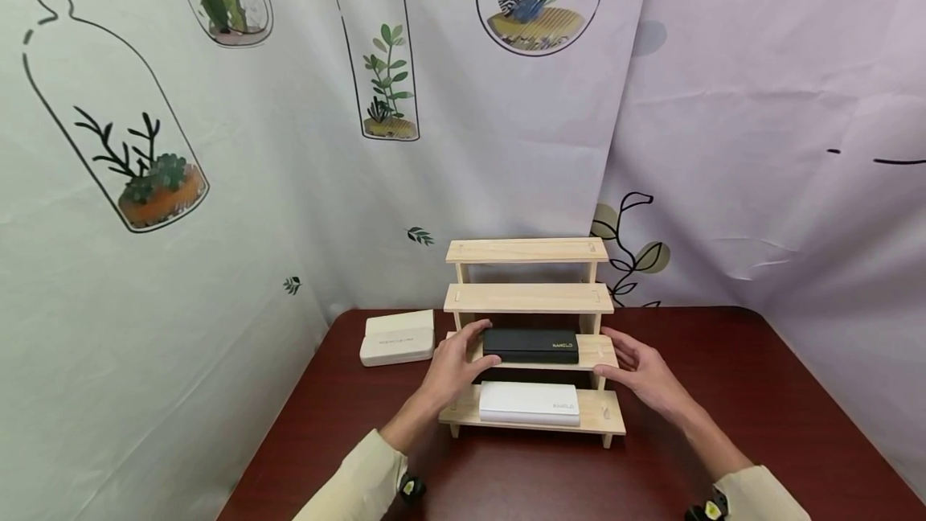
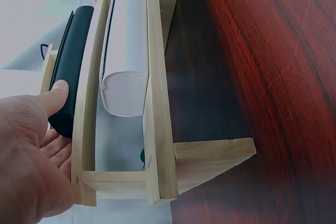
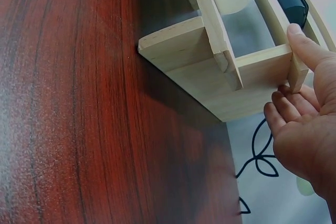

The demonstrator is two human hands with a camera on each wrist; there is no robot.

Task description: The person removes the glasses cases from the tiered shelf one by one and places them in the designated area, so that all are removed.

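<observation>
A stepped wooden display stand point(image 1: 529, 296) with several shelves stands on the table. On its second shelf from the bottom lies a black glasses case point(image 1: 530, 346) with gold lettering. My left hand point(image 1: 452, 366) holds the left end of that case, thumb on its front face point(image 2: 55, 98); its other fingers are partly hidden behind the shelf end. The right hand point(image 1: 644, 376) grips the right end of the same shelf, thumb along the edge and fingers beneath it point(image 3: 294, 103). One shelf below, a white glasses case point(image 1: 529, 404) lies lengthwise.
A cream glasses case point(image 1: 398, 338) with its lid raised sits on the dark red wooden table point(image 1: 318, 416), left of the stand. Behind the table hangs a pale cloth point(image 1: 463, 183) printed with plants in glass jars. Both upper shelves hold nothing.
</observation>
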